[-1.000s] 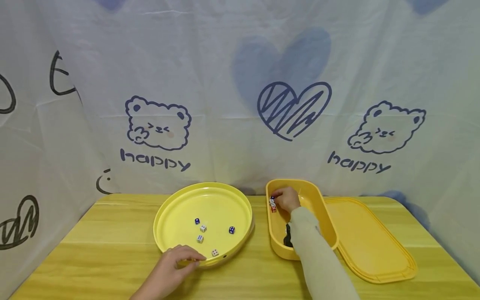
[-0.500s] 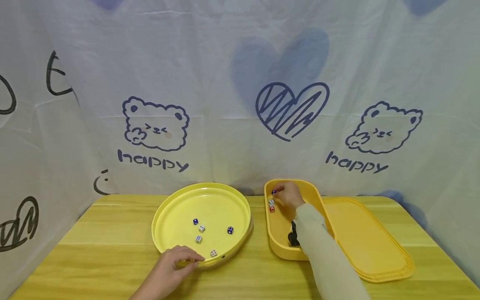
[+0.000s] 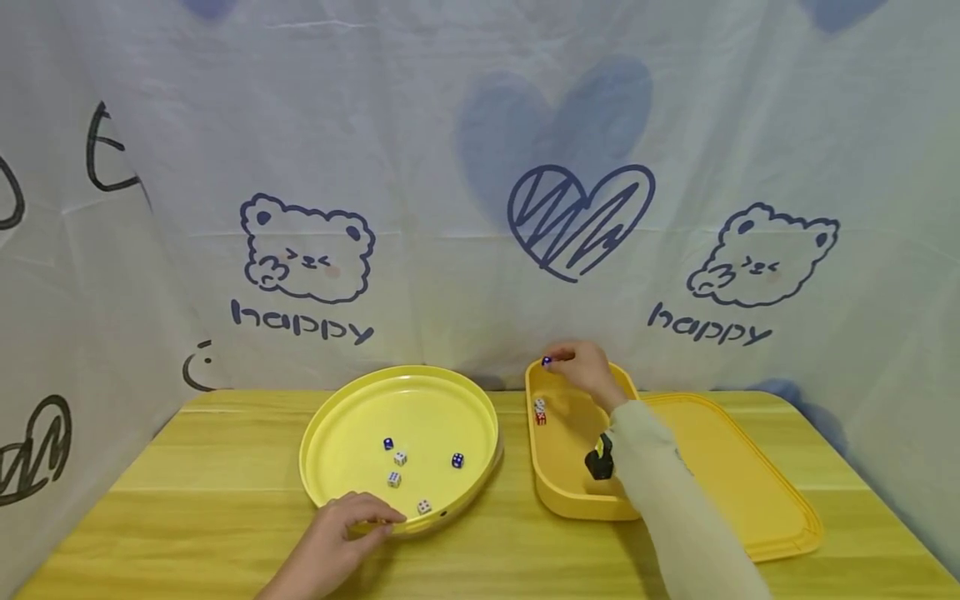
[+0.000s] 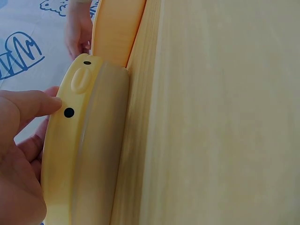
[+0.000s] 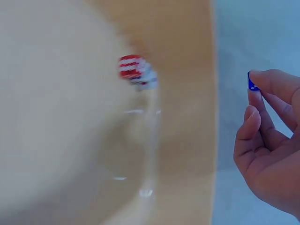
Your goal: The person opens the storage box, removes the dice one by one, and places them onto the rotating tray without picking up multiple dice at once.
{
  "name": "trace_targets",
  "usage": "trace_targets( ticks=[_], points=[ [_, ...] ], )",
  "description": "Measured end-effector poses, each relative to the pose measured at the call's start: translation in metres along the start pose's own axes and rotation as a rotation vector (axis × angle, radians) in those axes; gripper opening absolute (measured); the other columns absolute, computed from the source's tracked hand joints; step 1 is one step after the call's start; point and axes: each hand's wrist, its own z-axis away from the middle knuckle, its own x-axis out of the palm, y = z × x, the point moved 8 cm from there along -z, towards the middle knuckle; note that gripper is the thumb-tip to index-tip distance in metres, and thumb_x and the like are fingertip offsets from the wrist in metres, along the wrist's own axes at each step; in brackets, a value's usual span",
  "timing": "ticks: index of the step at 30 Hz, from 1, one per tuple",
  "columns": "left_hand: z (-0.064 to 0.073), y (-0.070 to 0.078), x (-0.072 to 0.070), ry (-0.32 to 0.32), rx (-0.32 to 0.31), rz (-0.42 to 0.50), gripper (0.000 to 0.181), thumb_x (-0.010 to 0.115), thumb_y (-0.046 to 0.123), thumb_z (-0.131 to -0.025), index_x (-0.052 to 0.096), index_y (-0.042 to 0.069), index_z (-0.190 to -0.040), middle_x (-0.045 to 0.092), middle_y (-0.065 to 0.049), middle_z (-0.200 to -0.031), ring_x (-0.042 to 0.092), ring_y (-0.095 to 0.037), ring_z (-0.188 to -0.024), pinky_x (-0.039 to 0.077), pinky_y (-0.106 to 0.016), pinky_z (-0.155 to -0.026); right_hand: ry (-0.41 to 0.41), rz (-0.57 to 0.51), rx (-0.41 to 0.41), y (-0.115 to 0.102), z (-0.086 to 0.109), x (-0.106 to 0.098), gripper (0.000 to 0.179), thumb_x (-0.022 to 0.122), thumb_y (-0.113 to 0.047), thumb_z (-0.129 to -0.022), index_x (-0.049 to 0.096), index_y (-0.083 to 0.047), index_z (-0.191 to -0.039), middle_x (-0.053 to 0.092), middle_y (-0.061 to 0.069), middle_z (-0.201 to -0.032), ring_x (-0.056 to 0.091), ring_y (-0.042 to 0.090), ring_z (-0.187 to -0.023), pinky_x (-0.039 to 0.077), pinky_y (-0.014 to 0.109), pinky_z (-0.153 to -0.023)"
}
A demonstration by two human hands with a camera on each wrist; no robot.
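Blue die (image 5: 251, 85) in right hand (image 5: 274, 157), a pipped face toward the wrist

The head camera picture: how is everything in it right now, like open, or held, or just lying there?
Orange box: open.
Lid: off, lying beside the box.
Yellow tray: upright, uncovered, five dice inside.
Tray dice: loose, spread out.
Red and white dice: bunched by a side wall inside the box.
Held blue die: up near the box's far rim.
Right hand: pinching that die.
Left hand: gripping the tray's rim.
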Motion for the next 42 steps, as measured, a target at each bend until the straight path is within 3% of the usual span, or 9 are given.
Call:
trace_targets(
  ticks=[9,20,27,34,42],
  points=[
    [0.001,0.001,0.001,0.003,0.004,-0.003,0.017,0.073,0.002,-0.082,0.074,0.015,-0.094,0.07,0.008,-0.092,0.06,-0.007,-0.086,0.05,-0.029,-0.073,0.004,-0.088,0.049,-0.011,0.012,-0.02,0.022,0.064,-0.011,-0.093,0.068,0.0,-0.111,0.066,0.015,-0.111,0.055,0.027,-0.096,0.046,0.036,-0.087],
    [0.002,0.0,0.002,-0.01,-0.012,-0.005,0.017,0.073,0.003,-0.083,0.075,0.015,-0.094,0.07,0.008,-0.093,0.061,-0.008,-0.087,0.05,-0.029,-0.074,-0.027,-0.161,0.005,-0.038,0.039,-0.022,0.023,0.066,-0.01,-0.092,0.068,-0.002,-0.112,0.066,0.012,-0.108,0.056,0.027,-0.097,0.049,0.038,-0.086],
    [0.0,0.0,0.002,-0.007,0.001,-0.006,0.017,0.073,0.001,-0.082,0.075,0.014,-0.094,0.071,0.008,-0.092,0.061,-0.008,-0.085,0.051,-0.029,-0.073,-0.069,-0.206,-0.035,-0.05,0.06,-0.008,0.024,0.066,-0.012,-0.091,0.069,-0.003,-0.113,0.067,0.008,-0.107,0.055,0.025,-0.098,0.047,0.037,-0.086],
    [-0.001,0.0,0.001,-0.014,-0.009,-0.006,0.017,0.072,0.002,-0.083,0.075,0.014,-0.095,0.071,0.007,-0.093,0.061,-0.007,-0.086,0.051,-0.029,-0.073,-0.084,-0.247,-0.114,-0.059,0.086,0.016,0.019,0.069,-0.007,-0.088,0.072,-0.001,-0.105,0.068,0.006,-0.098,0.057,0.022,-0.089,0.049,0.031,-0.075],
    [0.0,-0.002,0.002,-0.027,-0.039,0.007,0.015,0.072,0.004,-0.085,0.075,0.015,-0.096,0.071,0.008,-0.094,0.061,-0.009,-0.087,0.051,-0.03,-0.075,-0.069,-0.213,-0.091,-0.058,0.105,0.034,0.017,0.071,-0.007,-0.087,0.073,-0.004,-0.103,0.067,0.001,-0.095,0.053,0.02,-0.086,0.046,0.03,-0.073]
  ],
)
